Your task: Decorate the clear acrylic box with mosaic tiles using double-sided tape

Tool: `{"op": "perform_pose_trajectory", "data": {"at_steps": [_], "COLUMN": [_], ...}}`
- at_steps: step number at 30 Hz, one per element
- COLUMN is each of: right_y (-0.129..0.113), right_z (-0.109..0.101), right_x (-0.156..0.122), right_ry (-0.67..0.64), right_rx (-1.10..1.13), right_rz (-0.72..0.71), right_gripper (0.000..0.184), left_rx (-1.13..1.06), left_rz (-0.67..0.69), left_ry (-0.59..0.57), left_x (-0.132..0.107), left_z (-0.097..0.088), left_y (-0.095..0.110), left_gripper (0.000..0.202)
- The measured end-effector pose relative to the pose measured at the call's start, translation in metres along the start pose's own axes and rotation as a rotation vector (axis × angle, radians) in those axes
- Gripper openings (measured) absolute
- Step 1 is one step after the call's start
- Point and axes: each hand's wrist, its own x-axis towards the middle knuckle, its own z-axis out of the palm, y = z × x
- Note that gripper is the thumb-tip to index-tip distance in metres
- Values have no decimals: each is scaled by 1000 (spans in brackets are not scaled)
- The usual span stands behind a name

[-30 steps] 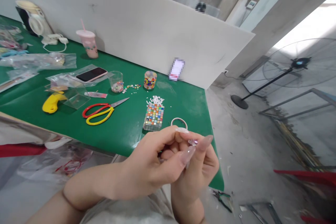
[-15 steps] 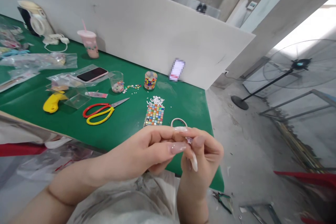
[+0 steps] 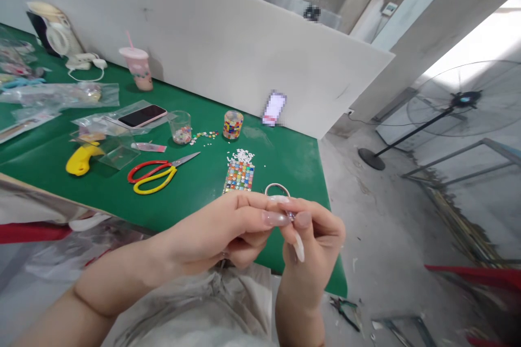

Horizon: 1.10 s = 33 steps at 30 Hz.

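My left hand (image 3: pixel 228 230) and my right hand (image 3: pixel 315 238) meet over the near right corner of the green table (image 3: pixel 195 195). Their thumbs and forefingers pinch one tiny shiny piece (image 3: pixel 290 216) between them; it is too small to name. The other fingers are curled in. Just behind the fingertips a small metal ring (image 3: pixel 277 189) lies on the table. A flat block covered with coloured mosaic tiles (image 3: pixel 239 176) sits to its left, with loose white bits beside it.
Red-and-yellow scissors (image 3: pixel 157 173), a yellow cutter (image 3: pixel 81 158), a phone (image 3: pixel 142 115), a clear cup (image 3: pixel 180 126), a mosaic-covered jar (image 3: pixel 233 123), a pink drink cup (image 3: pixel 136 68) and plastic bags (image 3: pixel 61 93) lie on the table. A white board (image 3: pixel 228 43) backs it. A floor fan (image 3: pixel 459 103) stands right; pliers (image 3: pixel 345 308) lie on the floor.
My hands have turned slightly and closed tighter on the tiny piece; the left wrist has dropped lower. Things on the table have not moved.
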Motion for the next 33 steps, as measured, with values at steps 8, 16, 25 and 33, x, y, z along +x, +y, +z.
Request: {"op": "perform_pose_trajectory", "data": {"at_steps": [8, 16, 25, 33], "right_y": [3, 1, 15, 123], "right_z": [7, 15, 6, -43], "right_x": [-4, 0, 5, 5], "right_ry": [58, 67, 53, -161], "right_rx": [58, 322, 215, -720], "right_rz": [30, 255, 355, -126], "right_gripper": [13, 21, 30, 26], "left_rx": [15, 241, 563, 681], "left_rz": [51, 247, 376, 295], "left_ry": [123, 187, 393, 885], "left_x": [4, 7, 3, -4], "left_z": [3, 6, -16, -99], "left_y": [0, -9, -11, -21], "left_gripper": [21, 18, 16, 32]}}
